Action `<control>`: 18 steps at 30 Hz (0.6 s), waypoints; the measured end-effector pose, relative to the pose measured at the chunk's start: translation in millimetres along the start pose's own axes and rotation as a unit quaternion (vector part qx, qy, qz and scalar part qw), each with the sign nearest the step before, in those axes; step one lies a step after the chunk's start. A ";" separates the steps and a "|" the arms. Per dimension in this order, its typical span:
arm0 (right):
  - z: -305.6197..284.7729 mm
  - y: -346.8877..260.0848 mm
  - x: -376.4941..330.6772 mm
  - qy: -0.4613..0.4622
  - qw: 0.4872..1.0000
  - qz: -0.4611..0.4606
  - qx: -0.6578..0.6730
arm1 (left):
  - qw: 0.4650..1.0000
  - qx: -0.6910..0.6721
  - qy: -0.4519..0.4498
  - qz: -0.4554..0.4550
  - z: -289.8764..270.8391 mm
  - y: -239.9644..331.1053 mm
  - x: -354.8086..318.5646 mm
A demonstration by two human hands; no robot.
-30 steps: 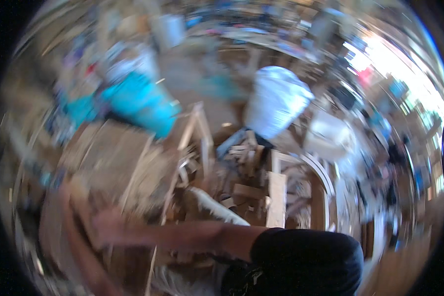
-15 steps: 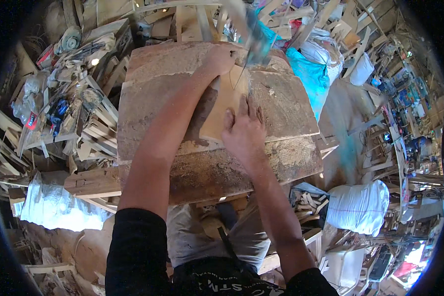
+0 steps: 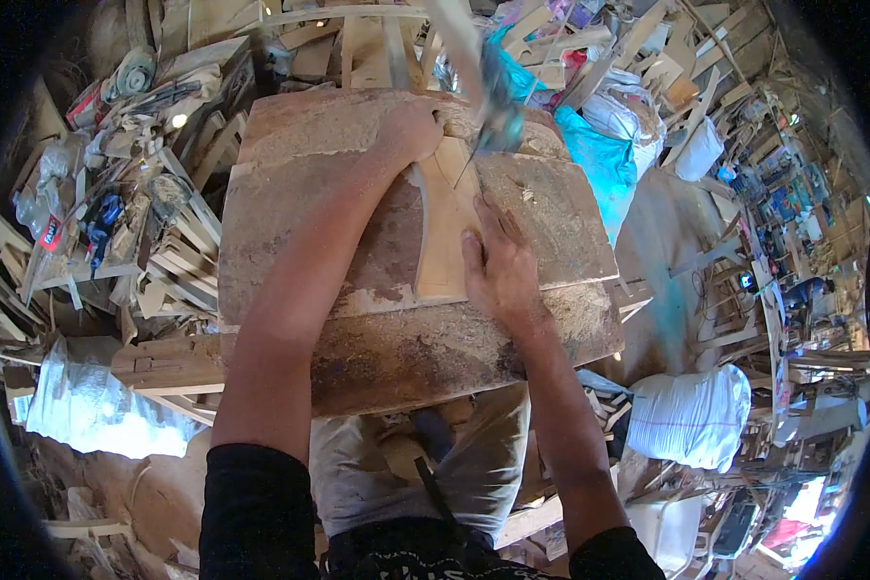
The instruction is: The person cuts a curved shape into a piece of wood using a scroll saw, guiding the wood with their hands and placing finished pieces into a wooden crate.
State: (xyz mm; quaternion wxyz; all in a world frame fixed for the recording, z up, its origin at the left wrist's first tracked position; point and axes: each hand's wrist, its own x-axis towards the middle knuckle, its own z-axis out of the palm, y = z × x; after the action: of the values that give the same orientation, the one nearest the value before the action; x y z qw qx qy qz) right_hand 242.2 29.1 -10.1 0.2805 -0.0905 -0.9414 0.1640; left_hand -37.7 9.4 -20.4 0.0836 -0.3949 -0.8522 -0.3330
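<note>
A pale, curved wooden board lies on a dusty wooden worktable. Pencil-like lines mark its far part, where a thin upright saw blade meets it. My left hand is closed at the board's far left edge, its fingertips mostly hidden. Along the right edge rests my right hand, fingers stretched forward and thumb on the board's face, close on the near side of the blade. Above the blade, a blurred dark and teal part hangs beside a wooden arm.
Sawdust covers parts of the tabletop. Offcuts are heaped at the left, with a plastic bottle. A turquoise sack stands off the table's far right, and a bulging white sack at near right.
The board has turned, its near end swinging right and its far end left. My right hand has shifted right with it, and its fingers now lie along the edge. My left hand keeps its hold.
</note>
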 end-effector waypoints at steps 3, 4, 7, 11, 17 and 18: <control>-3.6 1.5 2.9 -0.014 1.000 -0.005 0.020 | 1.000 0.011 0.004 0.004 -7.2 0.7 -3.0; -3.3 4.6 3.4 -0.011 1.000 -0.013 0.022 | 1.000 0.015 0.010 0.012 -8.5 1.6 -3.9; -3.6 7.4 4.4 -0.007 1.000 -0.019 0.021 | 0.999 0.010 -0.025 -0.035 -17.6 13.7 -5.6; -2.7 6.1 9.4 -0.012 0.999 -0.025 0.028 | 0.998 0.045 -0.023 -0.034 -7.5 0.6 3.7; 0.1 9.6 10.4 -0.003 1.000 -0.029 0.008 | 0.999 0.033 0.004 -0.004 5.6 -6.6 11.5; -0.2 9.7 11.1 -0.004 1.000 -0.029 0.010 | 0.999 0.034 0.005 0.004 6.0 -7.8 11.9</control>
State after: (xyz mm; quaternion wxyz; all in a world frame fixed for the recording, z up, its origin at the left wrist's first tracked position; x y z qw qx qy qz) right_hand 233.9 41.1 -7.9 0.2822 -0.0595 -0.9431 0.1654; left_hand -50.6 16.9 -24.0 0.1023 -0.3937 -0.8611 -0.3051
